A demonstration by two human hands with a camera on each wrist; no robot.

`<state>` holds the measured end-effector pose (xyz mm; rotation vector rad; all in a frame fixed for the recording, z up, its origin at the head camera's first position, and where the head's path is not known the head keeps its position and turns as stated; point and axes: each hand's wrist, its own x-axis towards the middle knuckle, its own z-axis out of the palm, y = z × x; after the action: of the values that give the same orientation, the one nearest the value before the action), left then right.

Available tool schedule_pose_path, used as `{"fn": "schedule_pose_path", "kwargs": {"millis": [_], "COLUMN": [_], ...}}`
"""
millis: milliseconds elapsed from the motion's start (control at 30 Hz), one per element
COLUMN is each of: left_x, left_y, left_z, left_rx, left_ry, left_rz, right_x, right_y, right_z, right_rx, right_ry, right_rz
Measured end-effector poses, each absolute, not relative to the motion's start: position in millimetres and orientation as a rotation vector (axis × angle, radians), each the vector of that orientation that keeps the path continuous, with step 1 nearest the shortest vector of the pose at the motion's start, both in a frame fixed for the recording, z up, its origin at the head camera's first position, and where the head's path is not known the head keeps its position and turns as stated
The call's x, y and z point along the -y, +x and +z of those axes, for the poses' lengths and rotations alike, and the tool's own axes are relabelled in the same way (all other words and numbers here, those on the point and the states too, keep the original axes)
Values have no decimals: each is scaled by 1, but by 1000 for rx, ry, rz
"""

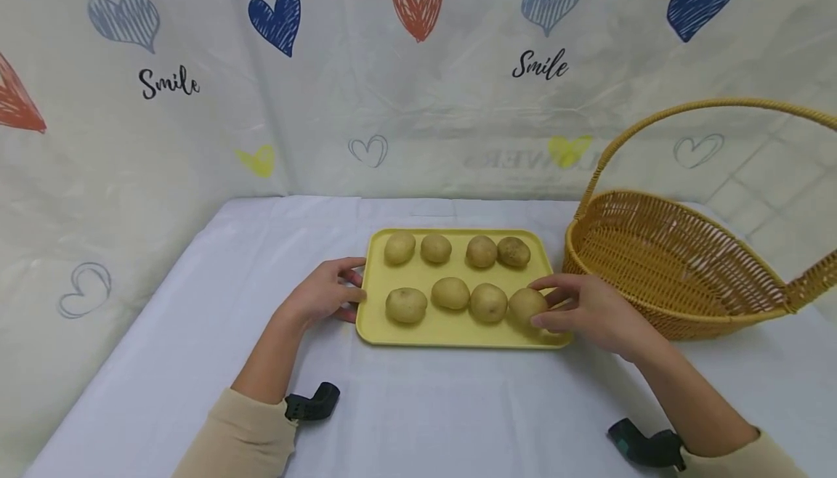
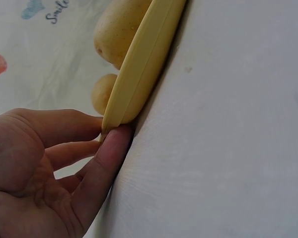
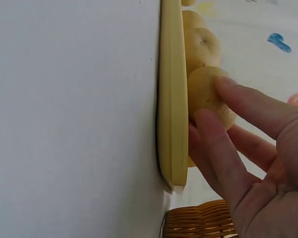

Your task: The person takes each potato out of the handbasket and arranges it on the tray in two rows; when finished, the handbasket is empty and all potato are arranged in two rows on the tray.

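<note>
A yellow tray (image 1: 458, 336) lies on the white-covered table, bearing several potatoes in two rows. My left hand (image 1: 327, 290) is at the tray's left end, thumb and fingers on its rim; the left wrist view shows the tray edge (image 2: 139, 74) between the fingertips. With my right hand (image 1: 591, 311) I grip the rightmost potato (image 1: 525, 304) of the front row. In the right wrist view, thumb and fingers lie around that potato (image 3: 201, 94), low over the tray. Another front-row potato (image 1: 488, 303) is close on its left. The back row includes a darker, brownish potato (image 1: 514, 252).
A woven wicker basket (image 1: 680, 245) with a tall arched handle (image 1: 706, 104) stands to the right of the tray, close to my right hand. Behind the table hangs a pale sheet (image 1: 314, 115) printed with hearts and words.
</note>
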<state>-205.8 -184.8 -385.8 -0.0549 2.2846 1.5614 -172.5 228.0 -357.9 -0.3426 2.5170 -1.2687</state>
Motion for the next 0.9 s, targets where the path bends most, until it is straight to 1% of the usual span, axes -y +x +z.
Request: {"fn": "schedule_pose_path", "kwargs": {"millis": [500, 900], "left_x": [182, 188], "left_y": [-205, -203], "left_z": [-385, -384], "left_rx": [-2264, -2268], "left_ry": [-37, -59], "left_rz": [1574, 1570], "right_x": [-223, -216], "right_y": [-169, -168], "right_z": [-363, -364], "right_rx": [-2719, -2639], "right_ry": [-249, -243], "right_rz": [-1069, -1145]}}
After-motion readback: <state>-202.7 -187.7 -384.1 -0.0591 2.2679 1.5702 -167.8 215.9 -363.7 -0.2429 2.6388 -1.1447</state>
